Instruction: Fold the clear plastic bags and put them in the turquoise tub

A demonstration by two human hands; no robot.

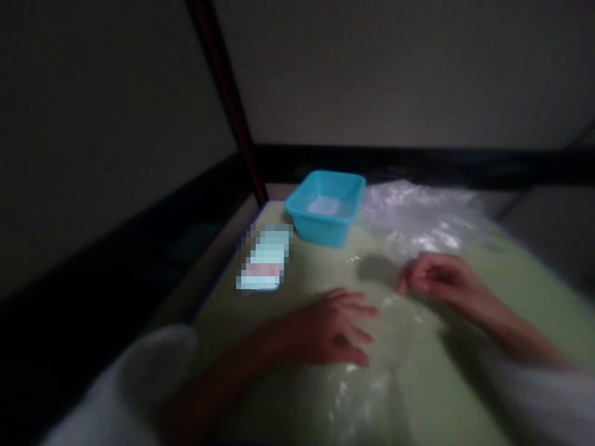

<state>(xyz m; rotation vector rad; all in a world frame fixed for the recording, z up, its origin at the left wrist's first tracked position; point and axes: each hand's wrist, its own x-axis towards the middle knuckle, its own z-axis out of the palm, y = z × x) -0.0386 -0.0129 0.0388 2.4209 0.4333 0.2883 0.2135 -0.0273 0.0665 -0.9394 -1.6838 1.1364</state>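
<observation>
My left hand (332, 328) lies with its fingers spread over a clear plastic bag or sheet (362, 402) on the pale green tabletop. The plastic runs from below that hand up towards the right one. To the right, my right hand (439, 275) is closed, thumb and fingers drawn together near the plastic's upper part. Whatever is between those fingertips is too blurred and small to make out. A shadow falls on the table just left of the right hand.
A turquoise plastic basket (323, 232) stands at the far end with a white piece (324, 204) inside. Crumpled clear plastic (418, 207) lies to its right. A pixelated phone-like screen (264, 260) rests near the left edge. A dark red post (227, 93) rises behind.
</observation>
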